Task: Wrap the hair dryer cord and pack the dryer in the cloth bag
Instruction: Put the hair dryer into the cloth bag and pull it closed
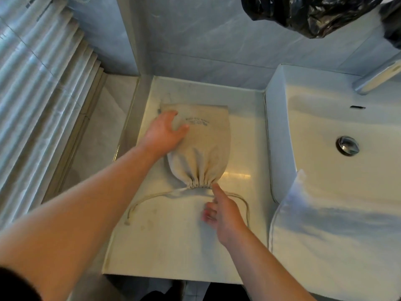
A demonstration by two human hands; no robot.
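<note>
One cloth bag (201,146) flat on tabletop (173,246), mouth cinched, contents hidden. L hand (165,133) spread, pressing bag. R hand (223,211) loosely open nr drawstring (138,203), gripping nothing.

Matt cloth bag (201,148); glossy, seemingly ceramic sink (325,170).

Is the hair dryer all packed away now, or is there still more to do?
Nearly done, it seems. The cloth bag lies bulging on the counter, its mouth cinched shut; no dryer or cord shows outside. The left hand rests on the bag, the right hand hovers by the loose drawstring. Perhaps only tying remains.
</note>
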